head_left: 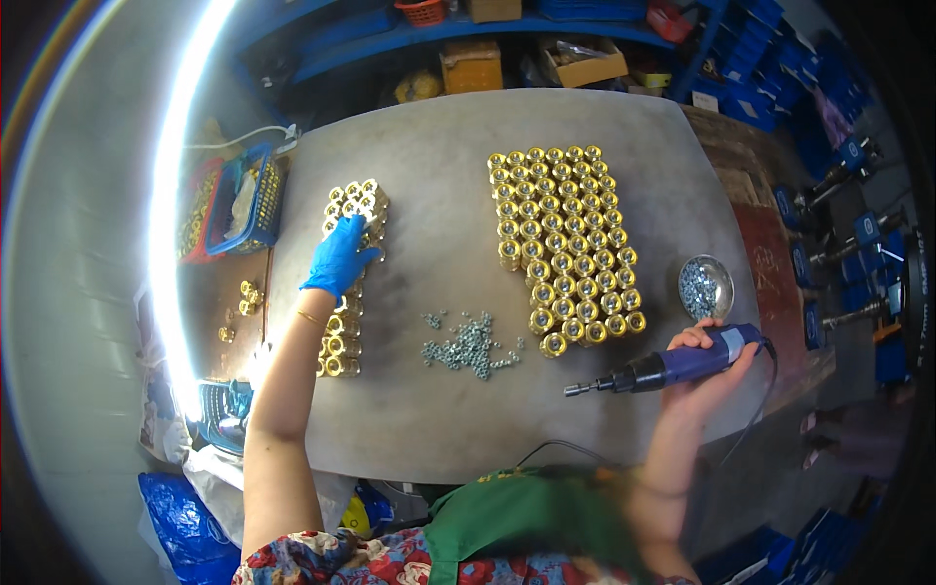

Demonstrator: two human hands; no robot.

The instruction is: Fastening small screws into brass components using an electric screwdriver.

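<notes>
My left hand (338, 256), in a blue glove, reaches over a block of brass cylindrical fittings (357, 193) on the left of the table. Its fingers are stretched onto the fittings and the thumb stands out to the side. Several more fittings (341, 346) lie under and beside my left forearm. In my right hand (704, 375) is a purple electric screwdriver (688, 359), its black bit end pointing left above the table. A larger block of brass fittings (561, 234) stands upright in rows right of centre. Between the blocks lies a loose pile of small silvery screws or nuts (473, 346).
A metal bowl (706, 288) of similar small parts sits at the right. Blue and red baskets (257, 210) stand off the left edge, near a few loose fittings (250, 295). The screwdriver's cord (770, 390) hangs at right. Blue shelving (390, 39) runs behind the grey table (439, 146).
</notes>
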